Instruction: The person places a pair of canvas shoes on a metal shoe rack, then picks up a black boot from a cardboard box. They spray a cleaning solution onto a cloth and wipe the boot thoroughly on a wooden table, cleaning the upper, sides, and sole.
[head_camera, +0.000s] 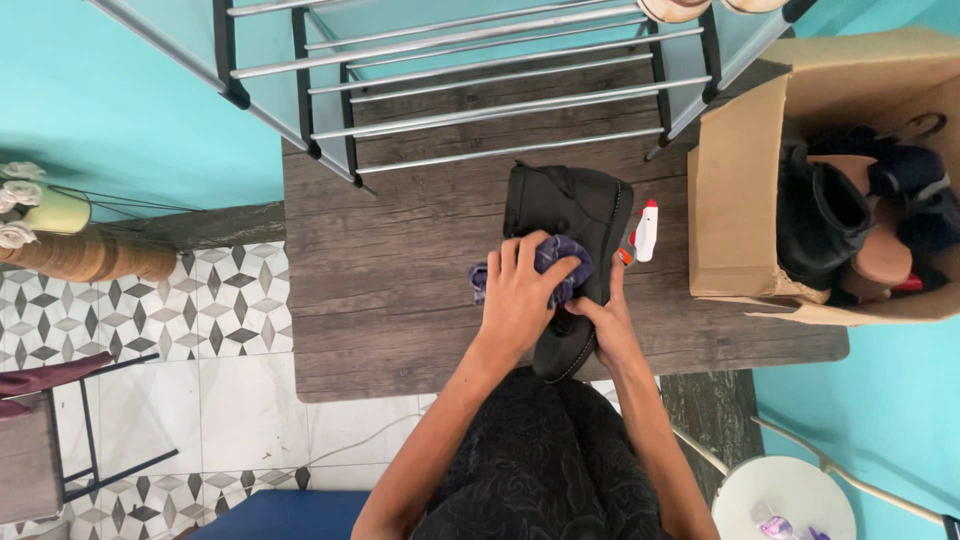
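Your black leather boot (568, 235) lies on its side on the dark wooden table (400, 300), right in front of you. Its long line runs from your body away toward the metal shoe rack (470, 70), with the toe end near you. Your left hand (522, 295) sits on top of the boot's near half, fingers spread and pressing a small purple cloth (556, 262) flat against it. Your right hand (610, 325) is closed around the toe end, on the boot's right edge. A white spray bottle (646, 232) lies just beside the boot on the right. An open brown cardboard box (735, 190) full of shoes stands farther right.
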